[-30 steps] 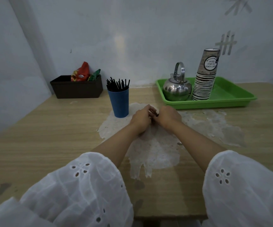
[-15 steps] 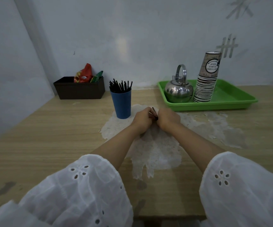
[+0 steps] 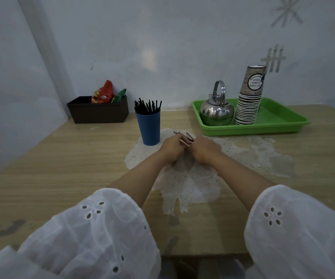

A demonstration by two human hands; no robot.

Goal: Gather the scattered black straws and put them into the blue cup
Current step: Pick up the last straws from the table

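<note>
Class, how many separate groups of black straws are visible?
2: one bunch stands in the blue cup; loose straws are pinched between left hand and right hand. Others may hide beneath.

**Hands set together, fingers curled**

Both bare forearms are stretched forward and angled inward, so that the wrists converge. The left hand point(image 3: 172, 146) and the right hand point(image 3: 203, 148) are held touching, backs turned upward and fingers curled under. A few black straws point(image 3: 189, 136) are pinched in the left hand's fingers. The right hand's fingers are hidden, so its grip cannot be told.
</note>
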